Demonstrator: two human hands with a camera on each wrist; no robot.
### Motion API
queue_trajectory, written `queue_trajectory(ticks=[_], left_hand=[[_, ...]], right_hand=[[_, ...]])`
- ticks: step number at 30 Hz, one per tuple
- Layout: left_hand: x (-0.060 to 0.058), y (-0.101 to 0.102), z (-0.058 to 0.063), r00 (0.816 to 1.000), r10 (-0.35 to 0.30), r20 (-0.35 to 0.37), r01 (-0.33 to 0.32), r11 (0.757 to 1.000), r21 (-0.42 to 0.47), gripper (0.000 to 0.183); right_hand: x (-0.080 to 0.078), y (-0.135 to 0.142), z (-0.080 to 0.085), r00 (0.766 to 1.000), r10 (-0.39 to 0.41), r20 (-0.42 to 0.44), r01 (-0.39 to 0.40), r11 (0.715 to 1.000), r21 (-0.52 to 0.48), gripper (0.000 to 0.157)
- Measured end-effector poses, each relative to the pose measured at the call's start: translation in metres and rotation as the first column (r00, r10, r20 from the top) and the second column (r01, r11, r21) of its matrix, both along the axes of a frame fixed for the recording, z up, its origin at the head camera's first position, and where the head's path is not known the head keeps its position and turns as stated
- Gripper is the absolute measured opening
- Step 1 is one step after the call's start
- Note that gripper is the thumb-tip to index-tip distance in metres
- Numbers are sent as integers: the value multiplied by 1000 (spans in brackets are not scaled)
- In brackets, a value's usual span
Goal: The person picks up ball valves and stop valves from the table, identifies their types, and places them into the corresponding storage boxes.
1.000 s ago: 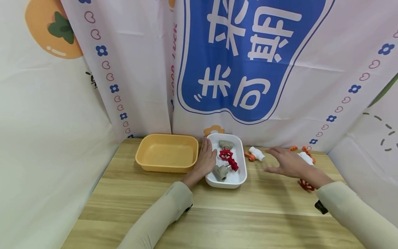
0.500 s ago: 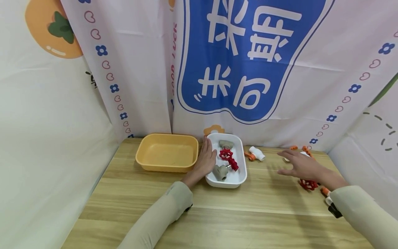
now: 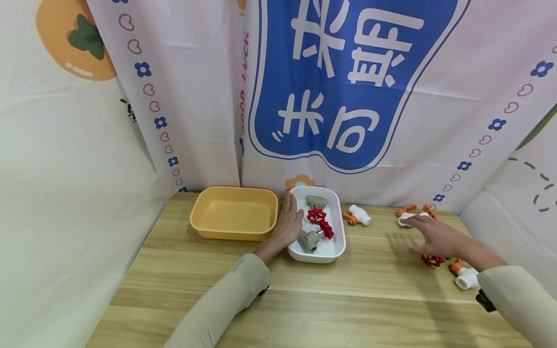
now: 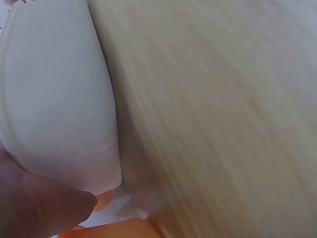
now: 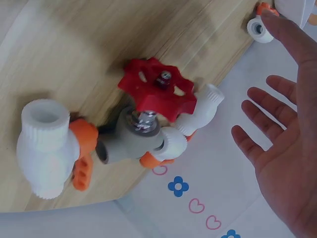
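Right wrist view alone: grey valve body [image 5: 130,142] near empty right hand [image 5: 290,151], fingers loosely apart

The right hand [image 3: 441,239] draws farther to the right of the white tray [image 3: 315,257]; well right of that tray, a white valve [image 3: 467,279] now shows more fully beside the sleeve [image 3: 515,292].

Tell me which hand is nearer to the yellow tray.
Left. The left hand is just beside the yellow tray, resting against the white tray; the right hand is well off to the right, above the table beyond the white tray.
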State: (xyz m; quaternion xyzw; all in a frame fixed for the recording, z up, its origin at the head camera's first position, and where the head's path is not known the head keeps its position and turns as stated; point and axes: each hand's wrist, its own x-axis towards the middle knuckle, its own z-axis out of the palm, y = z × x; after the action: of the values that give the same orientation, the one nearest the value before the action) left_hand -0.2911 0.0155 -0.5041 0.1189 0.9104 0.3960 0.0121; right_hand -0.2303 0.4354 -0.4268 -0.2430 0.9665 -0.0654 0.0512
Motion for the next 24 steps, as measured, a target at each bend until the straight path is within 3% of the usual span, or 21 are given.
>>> queue_trajectory(ticks=[6, 15, 24], left_hand=[[-1, 0, 0, 1000, -1, 3, 1, 1000, -1, 68], [-2, -1, 0, 1000, 3, 8, -2, 1000, -4, 68], [0, 0, 0, 1000, 5, 24, -4, 1000, -6, 69]], right_hand=[[3, 14, -3, 998, 56, -14, -56, 998, 0, 78], [11, 29, -8, 998, 62, 33, -61, 998, -11, 95], [17, 37, -18, 991, 2, 136, -2, 1000, 2, 98]])
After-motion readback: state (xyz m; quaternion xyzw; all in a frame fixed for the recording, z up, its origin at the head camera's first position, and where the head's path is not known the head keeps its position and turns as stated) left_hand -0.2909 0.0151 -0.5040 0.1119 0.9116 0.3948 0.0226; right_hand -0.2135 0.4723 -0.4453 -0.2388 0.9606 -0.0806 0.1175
